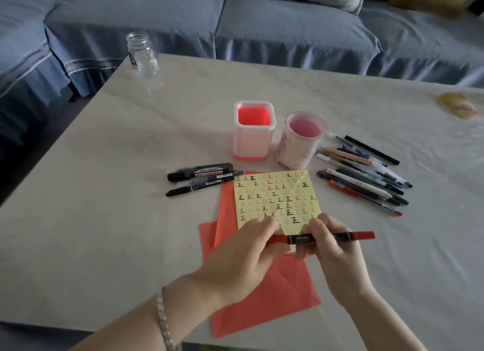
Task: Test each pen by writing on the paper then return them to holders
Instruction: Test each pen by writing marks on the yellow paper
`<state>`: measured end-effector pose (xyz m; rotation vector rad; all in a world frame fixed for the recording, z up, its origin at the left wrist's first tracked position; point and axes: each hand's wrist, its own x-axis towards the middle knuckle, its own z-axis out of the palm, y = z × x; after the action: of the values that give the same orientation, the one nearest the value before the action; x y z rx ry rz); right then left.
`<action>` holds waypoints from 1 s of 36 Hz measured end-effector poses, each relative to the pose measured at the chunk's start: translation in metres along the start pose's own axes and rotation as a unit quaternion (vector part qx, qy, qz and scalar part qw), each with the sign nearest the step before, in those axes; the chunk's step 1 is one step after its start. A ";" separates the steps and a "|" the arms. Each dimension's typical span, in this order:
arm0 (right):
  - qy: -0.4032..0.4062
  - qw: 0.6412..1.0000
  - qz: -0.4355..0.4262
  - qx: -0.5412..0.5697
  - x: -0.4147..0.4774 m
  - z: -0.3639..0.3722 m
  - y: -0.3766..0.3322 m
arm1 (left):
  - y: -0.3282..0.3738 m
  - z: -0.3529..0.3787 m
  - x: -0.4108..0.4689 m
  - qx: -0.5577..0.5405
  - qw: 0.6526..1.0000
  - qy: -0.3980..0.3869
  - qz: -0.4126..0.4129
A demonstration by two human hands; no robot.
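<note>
Both hands are closed on a red marker [322,237] held level over the near edge of the yellow paper [277,196]: the left hand [251,248] pinches its left end and the right hand [330,248] wraps the barrel, perhaps working a cap, though I cannot tell. The paper is crowded with black and red test marks, so testing looks well along. Returning seems not begun: the square holder [252,138] and round holder [296,146] beyond it look empty, with the pens [366,177] heaped right and the whiteboard markers [201,179] left.
</note>
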<state>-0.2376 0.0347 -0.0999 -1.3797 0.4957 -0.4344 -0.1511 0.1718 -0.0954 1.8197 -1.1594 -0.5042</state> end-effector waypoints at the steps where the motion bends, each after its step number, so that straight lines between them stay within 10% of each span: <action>1: -0.010 1.000 -0.008 0.002 0.001 -0.003 -0.002 | 0.005 -0.001 0.003 -0.041 0.999 -0.015 -0.020; 13: -0.113 0.992 0.008 -0.059 0.022 -0.026 -0.019 | 0.019 0.004 0.030 -0.496 0.800 -0.143 -0.306; 17: -0.143 0.973 0.101 -0.147 0.031 -0.034 -0.009 | 0.007 0.010 0.034 -0.259 0.913 -0.139 -0.284; 22: 0.002 0.895 0.037 -0.445 0.061 -0.067 -0.002 | -0.023 0.009 0.031 -0.021 0.966 -0.038 -0.256; 30: 0.082 0.742 0.038 -0.664 0.089 -0.115 0.003 | -0.059 -0.027 0.025 0.304 0.914 0.200 -0.178; 36: 0.075 0.742 0.047 -0.665 0.090 -0.115 0.016 | -0.091 -0.054 0.032 0.411 0.860 0.259 -0.155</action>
<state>-0.2287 -0.1073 -0.1360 -2.6938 1.1154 -0.0283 -0.0511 0.1833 -0.1406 2.6704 -0.7296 0.3933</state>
